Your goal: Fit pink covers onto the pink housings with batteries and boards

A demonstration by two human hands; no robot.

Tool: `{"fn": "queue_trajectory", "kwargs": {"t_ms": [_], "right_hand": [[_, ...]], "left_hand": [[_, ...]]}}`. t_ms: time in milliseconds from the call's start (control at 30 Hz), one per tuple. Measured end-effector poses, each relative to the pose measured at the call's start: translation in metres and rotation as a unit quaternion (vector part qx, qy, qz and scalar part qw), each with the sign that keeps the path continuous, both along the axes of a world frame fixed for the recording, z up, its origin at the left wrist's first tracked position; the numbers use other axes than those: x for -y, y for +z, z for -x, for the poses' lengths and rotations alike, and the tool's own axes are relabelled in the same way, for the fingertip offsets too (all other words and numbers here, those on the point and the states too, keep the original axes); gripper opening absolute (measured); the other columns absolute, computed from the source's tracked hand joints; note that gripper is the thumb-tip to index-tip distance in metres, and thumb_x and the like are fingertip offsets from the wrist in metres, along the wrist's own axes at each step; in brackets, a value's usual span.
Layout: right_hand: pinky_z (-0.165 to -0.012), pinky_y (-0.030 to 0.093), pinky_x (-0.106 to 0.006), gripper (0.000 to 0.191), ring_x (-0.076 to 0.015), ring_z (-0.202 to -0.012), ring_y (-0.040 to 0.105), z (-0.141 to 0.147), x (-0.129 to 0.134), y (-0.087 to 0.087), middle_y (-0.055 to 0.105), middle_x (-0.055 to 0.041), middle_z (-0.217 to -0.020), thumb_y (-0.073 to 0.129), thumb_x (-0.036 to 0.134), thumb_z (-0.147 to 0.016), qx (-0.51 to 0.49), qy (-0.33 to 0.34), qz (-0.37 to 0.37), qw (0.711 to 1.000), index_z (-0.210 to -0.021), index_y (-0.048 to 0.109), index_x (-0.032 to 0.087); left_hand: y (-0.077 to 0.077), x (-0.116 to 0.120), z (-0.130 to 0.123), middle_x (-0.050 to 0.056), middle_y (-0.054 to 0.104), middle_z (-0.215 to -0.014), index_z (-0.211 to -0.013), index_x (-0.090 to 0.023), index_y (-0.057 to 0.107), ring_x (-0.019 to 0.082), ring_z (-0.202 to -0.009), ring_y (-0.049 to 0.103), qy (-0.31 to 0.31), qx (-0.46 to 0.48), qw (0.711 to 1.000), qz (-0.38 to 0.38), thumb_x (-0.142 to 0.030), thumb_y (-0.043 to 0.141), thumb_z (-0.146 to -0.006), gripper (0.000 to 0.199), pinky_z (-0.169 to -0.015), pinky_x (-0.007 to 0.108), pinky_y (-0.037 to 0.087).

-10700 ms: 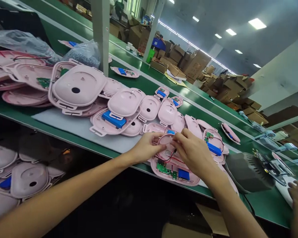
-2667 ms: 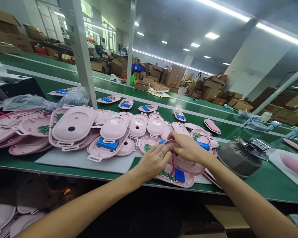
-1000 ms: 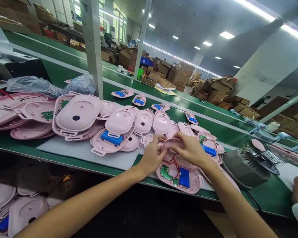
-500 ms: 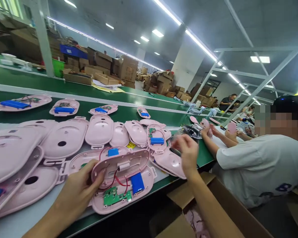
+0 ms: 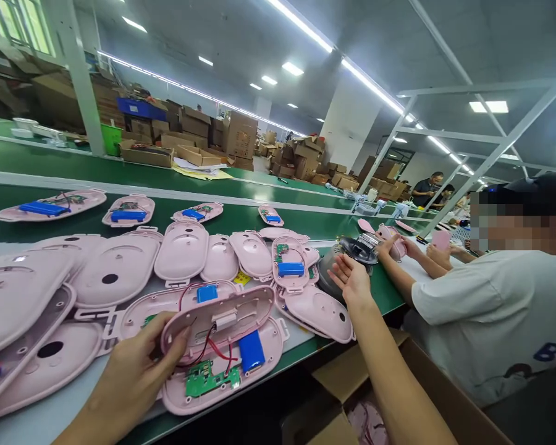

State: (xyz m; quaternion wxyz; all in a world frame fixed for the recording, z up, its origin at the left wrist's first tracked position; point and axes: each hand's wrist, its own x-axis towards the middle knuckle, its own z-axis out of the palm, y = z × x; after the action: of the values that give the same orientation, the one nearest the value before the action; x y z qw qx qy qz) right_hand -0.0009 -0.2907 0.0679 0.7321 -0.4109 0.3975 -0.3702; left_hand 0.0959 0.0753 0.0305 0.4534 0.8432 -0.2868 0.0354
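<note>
My left hand grips one end of a pink plastic shell half, tilted up with its hollow inside facing me. Red and dark wires run from a white part in that half down to the pink shell half beneath. Screwed or seated in this lower half are a green circuit board and a blue battery. My right hand is raised, palm up and fingers apart, holding nothing I can see. It is beside a grey rounded container with a black dish on top.
Several pink shells crowd the bench to the left and behind. Others with blue batteries lie on the green surface beyond. An open cardboard box stands below my right arm. A co-worker sits at the right, hands on pink parts.
My right hand has gone from a blurred, curled pose to an open palm beside the grey container. My left hand still grips the tilted shell half. The view has shifted slightly.
</note>
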Motion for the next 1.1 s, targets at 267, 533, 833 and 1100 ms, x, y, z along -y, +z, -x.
{"fn": "queue_trajectory", "kwargs": {"t_ms": [267,533,833,1100], "right_hand": [[-0.057,0.036,-0.026,0.02,-0.0116,-0.062,0.044,0.012,-0.117,0.023,0.047,0.0003,-0.068,0.051,0.033,-0.089,0.044,0.323,0.461,0.825,-0.076,0.051,0.018],[-0.058,0.023,-0.029,0.017,-0.0131,-0.069,0.038,-0.045,-0.181,0.031,0.045,-0.003,-0.084,0.039,0.023,-0.095,-0.109,0.418,0.83,0.354,-0.083,0.05,0.018],[-0.055,0.019,-0.029,0.016,-0.0141,-0.071,0.041,-0.052,-0.19,0.021,0.046,-0.0033,-0.085,0.042,0.027,-0.094,-0.155,0.383,0.854,0.315,-0.084,0.052,0.019],[-0.055,0.023,-0.027,0.016,-0.012,-0.067,0.04,-0.053,-0.183,0.026,0.045,-0.0018,-0.086,0.039,0.023,-0.095,-0.13,0.439,0.824,0.334,-0.083,0.05,0.019]], "left_hand": [[0.004,0.001,0.011,0.001,0.064,-0.091,-0.113,-0.022,0.058,0.017,-0.08,0.059,-0.083,-0.168,0.976,0.111,-0.047,0.055,-0.086,0.037,-0.067,0.024,0.047],[-0.003,0.005,0.013,0.0,0.062,-0.089,-0.111,-0.018,0.06,0.013,-0.079,0.055,-0.124,-0.188,0.954,0.196,-0.032,0.056,-0.085,0.03,-0.069,0.022,0.045],[-0.007,0.005,0.015,-0.001,0.054,-0.077,-0.097,-0.015,0.059,0.01,-0.066,0.048,-0.113,-0.196,0.954,0.195,-0.03,0.053,-0.083,0.021,-0.055,0.019,0.038],[-0.005,0.006,0.015,0.0,0.057,-0.077,-0.096,-0.015,0.06,0.011,-0.065,0.048,-0.095,-0.183,0.962,0.181,-0.03,0.051,-0.084,0.021,-0.055,0.02,0.037]]}}
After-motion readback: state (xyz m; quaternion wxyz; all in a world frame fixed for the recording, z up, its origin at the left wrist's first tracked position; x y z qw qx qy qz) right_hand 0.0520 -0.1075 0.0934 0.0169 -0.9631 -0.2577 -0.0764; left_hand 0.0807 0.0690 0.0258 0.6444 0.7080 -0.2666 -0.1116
